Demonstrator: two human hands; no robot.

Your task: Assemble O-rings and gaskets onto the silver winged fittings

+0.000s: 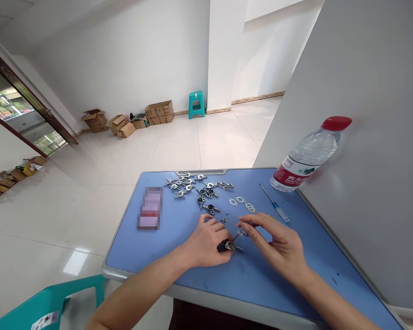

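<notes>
The left hand is curled shut, its fingertips pinching a small metal fitting low over the blue table. The right hand pinches a small screwdriver between thumb and forefinger, the other fingers loosely spread. The tool's long axis slants from the right fingertips down-left, its tip meeting the fitting just beyond the left fingertips. Beyond both sets of fingers lie loose metal fittings and flat gaskets. Right of them rests a second screwdriver and a red-capped water bottle; its label's writing is unreadable.
</notes>
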